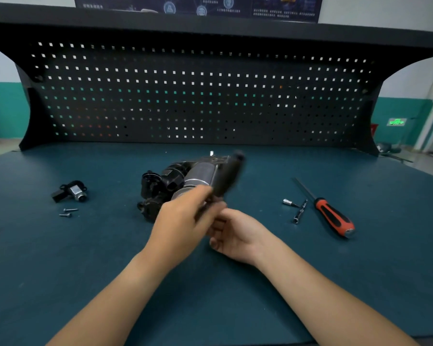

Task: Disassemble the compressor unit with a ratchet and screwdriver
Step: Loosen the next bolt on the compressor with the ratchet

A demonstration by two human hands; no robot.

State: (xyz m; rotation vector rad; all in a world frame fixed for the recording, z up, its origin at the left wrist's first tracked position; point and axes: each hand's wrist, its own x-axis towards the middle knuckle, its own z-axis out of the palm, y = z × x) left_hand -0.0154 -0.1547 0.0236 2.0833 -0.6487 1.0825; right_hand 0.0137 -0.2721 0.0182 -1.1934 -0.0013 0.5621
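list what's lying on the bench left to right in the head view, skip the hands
black part with two screws just in front of it → compressor → ratchet → screwdriver

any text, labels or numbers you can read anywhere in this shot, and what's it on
Nothing reads clearly.
Small print on the dark poster above the pegboard: too small and blurred to read.
Symbols on the green lit sign at far right: blurred, unreadable.
No markings visible on the compressor unit or screwdriver.
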